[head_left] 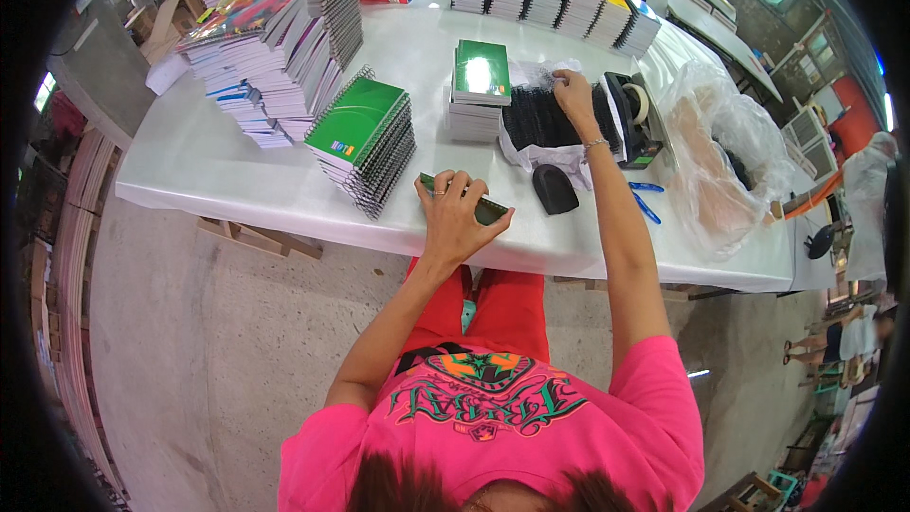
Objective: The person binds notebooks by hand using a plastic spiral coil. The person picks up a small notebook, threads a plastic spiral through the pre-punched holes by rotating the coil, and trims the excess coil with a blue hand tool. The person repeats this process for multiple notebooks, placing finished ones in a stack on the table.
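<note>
White sheeting covered the long table (237, 180), which stood on a bare concrete floor in a workshop with other tables behind. At its near edge the left hand (455, 218) lay with fingers spread, pressing flat on a thin dark green notebook (488, 210) that stuck out from under the fingertips toward the right. The right hand (574, 95) reached further in, its fingers curled down into a bundle of black spiral bindings (540, 118) lying on crinkled clear plastic; whether it pinched one of them could not be told. Just left of the bindings sat a short pile of green-covered notebooks (481, 85). A black oval object (554, 190) rested between the two hands, near the edge. Right of the bindings stood a tape dispenser (637, 114), then a heap of clear plastic bags (720, 142). Left of the left hand leaned a slanted stack of green spiral notebooks (365, 142), and beyond it taller stacks (265, 57).
</note>
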`<state>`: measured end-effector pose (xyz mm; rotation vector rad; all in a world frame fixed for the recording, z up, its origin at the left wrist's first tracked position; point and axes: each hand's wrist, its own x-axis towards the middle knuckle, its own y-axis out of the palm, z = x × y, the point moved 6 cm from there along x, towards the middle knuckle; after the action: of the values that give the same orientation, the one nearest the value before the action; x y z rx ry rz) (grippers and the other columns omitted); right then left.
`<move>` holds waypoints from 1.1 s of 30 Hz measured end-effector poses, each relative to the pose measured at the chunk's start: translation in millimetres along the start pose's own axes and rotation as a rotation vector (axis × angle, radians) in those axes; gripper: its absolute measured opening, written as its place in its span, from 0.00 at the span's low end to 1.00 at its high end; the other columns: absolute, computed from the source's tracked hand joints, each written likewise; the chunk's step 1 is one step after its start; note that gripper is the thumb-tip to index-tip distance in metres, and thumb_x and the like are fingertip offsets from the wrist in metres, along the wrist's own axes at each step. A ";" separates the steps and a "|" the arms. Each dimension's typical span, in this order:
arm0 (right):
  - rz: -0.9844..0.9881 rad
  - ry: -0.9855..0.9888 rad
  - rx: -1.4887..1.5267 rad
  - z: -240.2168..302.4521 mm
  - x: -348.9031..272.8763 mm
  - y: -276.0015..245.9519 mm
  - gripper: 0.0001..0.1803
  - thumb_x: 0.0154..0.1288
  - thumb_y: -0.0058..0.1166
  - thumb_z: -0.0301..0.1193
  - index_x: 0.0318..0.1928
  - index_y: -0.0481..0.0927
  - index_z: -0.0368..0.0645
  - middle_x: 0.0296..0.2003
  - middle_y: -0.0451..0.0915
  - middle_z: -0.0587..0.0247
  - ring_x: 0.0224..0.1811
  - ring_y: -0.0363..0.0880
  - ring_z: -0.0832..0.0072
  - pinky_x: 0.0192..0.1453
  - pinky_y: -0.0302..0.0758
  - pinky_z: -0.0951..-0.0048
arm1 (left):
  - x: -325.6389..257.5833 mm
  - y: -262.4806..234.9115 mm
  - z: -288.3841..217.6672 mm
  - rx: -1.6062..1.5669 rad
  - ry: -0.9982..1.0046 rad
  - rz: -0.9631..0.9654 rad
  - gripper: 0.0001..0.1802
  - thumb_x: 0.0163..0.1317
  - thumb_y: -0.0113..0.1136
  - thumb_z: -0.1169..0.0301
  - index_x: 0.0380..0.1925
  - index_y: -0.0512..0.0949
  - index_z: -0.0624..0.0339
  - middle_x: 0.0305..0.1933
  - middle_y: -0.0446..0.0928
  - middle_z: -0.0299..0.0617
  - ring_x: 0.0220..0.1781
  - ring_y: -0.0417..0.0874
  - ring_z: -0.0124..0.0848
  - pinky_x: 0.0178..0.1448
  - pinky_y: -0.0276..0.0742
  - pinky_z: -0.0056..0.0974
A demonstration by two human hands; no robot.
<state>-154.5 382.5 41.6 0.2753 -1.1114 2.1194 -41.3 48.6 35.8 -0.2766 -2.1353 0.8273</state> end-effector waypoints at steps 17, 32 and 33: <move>0.191 -0.074 0.183 13.3 -27.0 -37.0 0.15 0.57 0.54 0.20 0.47 0.83 0.40 0.37 0.82 0.45 0.40 0.82 0.55 0.46 0.77 0.62 | 1.0 2.9 2.4 0.031 -0.017 0.013 0.24 0.46 0.71 0.48 0.31 0.76 0.55 0.40 0.71 0.39 0.55 0.68 0.42 0.62 0.50 0.72; 0.624 -0.065 0.394 115.7 -173.8 -74.6 0.14 0.70 0.52 0.28 0.54 0.79 0.40 0.37 0.82 0.60 0.36 0.78 0.79 0.42 0.74 0.76 | 0.7 0.9 2.1 0.019 -0.032 0.022 0.23 0.42 0.73 0.52 0.31 0.77 0.53 0.40 0.71 0.38 0.55 0.68 0.43 0.60 0.54 0.72; 0.647 0.040 0.445 114.3 -189.6 -71.8 0.15 0.70 0.52 0.27 0.55 0.77 0.40 0.36 0.82 0.60 0.35 0.78 0.80 0.41 0.73 0.77 | 0.3 0.9 1.6 0.014 -0.028 0.016 0.22 0.42 0.73 0.52 0.31 0.77 0.52 0.40 0.71 0.37 0.55 0.68 0.43 0.60 0.54 0.71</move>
<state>15.8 225.4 64.5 0.0735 -0.7476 2.9323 -42.8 48.6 34.7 -0.2772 -2.1546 0.8600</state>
